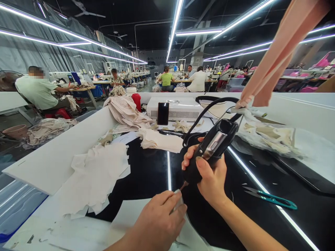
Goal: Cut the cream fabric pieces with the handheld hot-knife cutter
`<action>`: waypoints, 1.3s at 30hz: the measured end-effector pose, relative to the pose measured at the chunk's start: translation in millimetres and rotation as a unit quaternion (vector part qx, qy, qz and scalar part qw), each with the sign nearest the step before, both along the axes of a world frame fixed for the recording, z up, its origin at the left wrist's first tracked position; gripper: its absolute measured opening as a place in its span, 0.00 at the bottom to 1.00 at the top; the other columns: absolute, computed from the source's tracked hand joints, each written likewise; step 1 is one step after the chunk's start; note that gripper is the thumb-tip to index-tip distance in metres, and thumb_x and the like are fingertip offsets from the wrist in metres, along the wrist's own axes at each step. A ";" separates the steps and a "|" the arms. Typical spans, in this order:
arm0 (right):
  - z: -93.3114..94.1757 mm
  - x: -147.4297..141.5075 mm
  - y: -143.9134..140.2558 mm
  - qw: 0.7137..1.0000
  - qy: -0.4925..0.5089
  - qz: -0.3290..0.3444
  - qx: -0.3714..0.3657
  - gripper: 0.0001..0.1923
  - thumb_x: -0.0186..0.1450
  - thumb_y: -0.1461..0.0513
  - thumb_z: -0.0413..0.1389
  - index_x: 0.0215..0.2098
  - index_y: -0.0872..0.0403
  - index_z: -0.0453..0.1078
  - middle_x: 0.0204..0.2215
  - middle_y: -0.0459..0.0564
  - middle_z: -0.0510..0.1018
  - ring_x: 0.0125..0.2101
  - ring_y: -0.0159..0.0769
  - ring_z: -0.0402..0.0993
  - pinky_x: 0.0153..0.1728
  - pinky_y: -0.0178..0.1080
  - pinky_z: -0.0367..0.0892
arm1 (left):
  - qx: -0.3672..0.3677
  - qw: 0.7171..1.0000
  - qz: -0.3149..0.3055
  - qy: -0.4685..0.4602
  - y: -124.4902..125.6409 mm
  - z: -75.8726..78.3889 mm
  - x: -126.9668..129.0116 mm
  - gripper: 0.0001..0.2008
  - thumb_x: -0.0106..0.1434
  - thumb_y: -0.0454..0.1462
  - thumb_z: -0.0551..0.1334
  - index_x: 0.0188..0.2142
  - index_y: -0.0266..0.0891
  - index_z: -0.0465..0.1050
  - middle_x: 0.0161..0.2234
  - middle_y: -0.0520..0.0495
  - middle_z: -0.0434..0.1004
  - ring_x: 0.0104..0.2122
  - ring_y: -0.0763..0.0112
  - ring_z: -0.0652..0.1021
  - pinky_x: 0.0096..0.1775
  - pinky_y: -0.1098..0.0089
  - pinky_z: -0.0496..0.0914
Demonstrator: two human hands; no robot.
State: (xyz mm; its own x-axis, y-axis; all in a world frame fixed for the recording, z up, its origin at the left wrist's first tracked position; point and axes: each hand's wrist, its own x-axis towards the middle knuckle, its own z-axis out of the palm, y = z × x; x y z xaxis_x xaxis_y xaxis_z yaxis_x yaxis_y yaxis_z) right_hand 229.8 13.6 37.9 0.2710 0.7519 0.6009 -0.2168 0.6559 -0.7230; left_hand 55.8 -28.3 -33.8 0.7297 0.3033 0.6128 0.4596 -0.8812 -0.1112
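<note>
My right hand (209, 174) grips a black corded hand tool (211, 148) with a metal plate on its side, its thin tip pointing down toward my left hand. A black cable (206, 108) loops up from the tool's back end. My left hand (159, 219) pinches the edge of a thin pale piece (180, 204) right under the tool's tip, over a sheet of white paper (131, 212) on the glossy black tabletop (146, 174).
A stack of cut beige fabric pieces (91, 177) lies left, more folded cloth (125, 111) behind. A white box unit (180, 108) with a phone (163, 113) stands at the back. Teal-handled thread snips (272, 198) lie right. Pink fabric (277, 55) hangs upper right. Seated workers fill the hall beyond.
</note>
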 end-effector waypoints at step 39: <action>-0.6 -2.6 -0.9 1.000 0.022 0.003 0.000 0.13 0.70 0.59 0.66 0.50 0.46 0.70 0.32 0.41 0.79 0.26 0.32 0.75 0.25 0.37 0.78 | -0.054 0.998 -0.006 -0.030 -1.6 8.9 -1.1 0.13 0.81 0.34 0.54 0.50 0.35 0.78 0.50 0.44 0.85 0.48 0.66 0.83 0.50 0.67 0.79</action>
State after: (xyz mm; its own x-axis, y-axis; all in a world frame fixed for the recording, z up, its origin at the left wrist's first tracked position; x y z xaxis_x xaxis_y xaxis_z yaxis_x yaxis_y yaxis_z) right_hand 227.2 12.7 37.4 0.2926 0.7539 0.5882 -0.2524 0.6542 -0.7129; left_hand 54.7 -29.9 -24.9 0.6961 0.3617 0.6201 0.4524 -0.8917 0.0124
